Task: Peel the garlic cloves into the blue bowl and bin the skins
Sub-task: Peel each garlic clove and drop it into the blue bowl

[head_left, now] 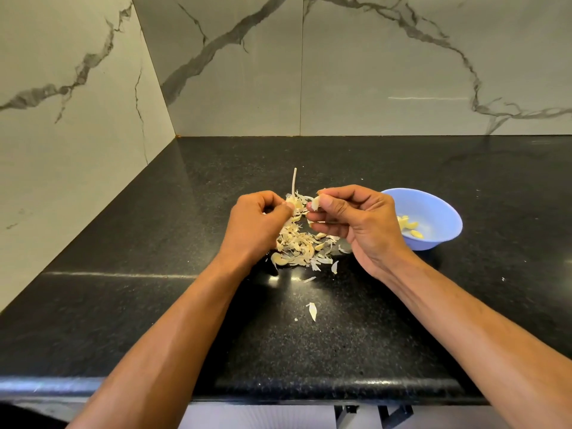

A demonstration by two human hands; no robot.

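At a black granite counter (154, 243) set into a marble-tiled corner, I hold a garlic clove (315, 202) pinched between the thumb and fingertips of my right hand (356, 224), its papery skin partly loose at the top. My left hand (257, 224) hovers just beside it, fingers curled inward with the thumb and forefinger tip close to the clove; whether they grip a shred of skin I cannot tell. Both hands hang above a heap of garlic skins (297, 246) on the counter, pale and flaky, with a few cloves mixed in and a thin dry stalk (294, 181) jutting up and away at the far side. Stray flakes lie nearer me, one larger skin flake (312, 311) well apart from the heap. The blue bowl (445, 212) sits on the counter to the right of my right hand, partly hidden behind it, with several peeled cloves (408, 227) in its bottom.
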